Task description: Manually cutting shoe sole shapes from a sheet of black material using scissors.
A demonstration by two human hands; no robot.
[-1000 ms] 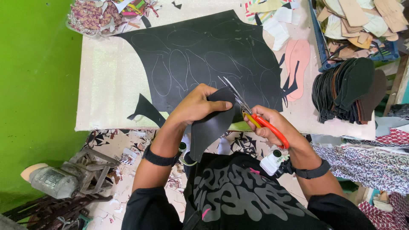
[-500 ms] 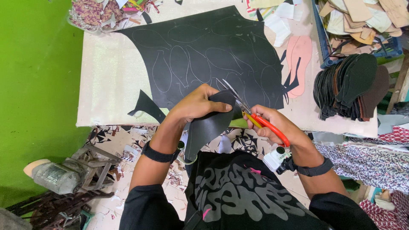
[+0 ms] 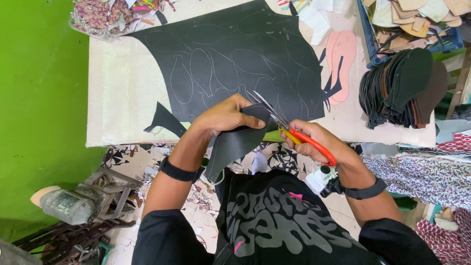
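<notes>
Seemingly mid-cut in the head view, the left hand [image 3: 228, 115] clenched a dark cut piece [image 3: 235, 142] just off the near edge of the worktop [image 3: 122, 98], its lower part hanging toward the lap. The right hand [image 3: 319, 140] gripped red-handled scissors [image 3: 289, 130], blades parted at the piece's top edge. Behind them lay a large black sheet [image 3: 230, 59] chalked with sole outlines, a pink sole pattern [image 3: 341, 64] near its right side and a stack of dark soles [image 3: 402, 88] at the right edge. Following the outline would call for turning the piece while closing the blades. Compared with half a second earlier, hands and piece sat almost unchanged.
</notes>
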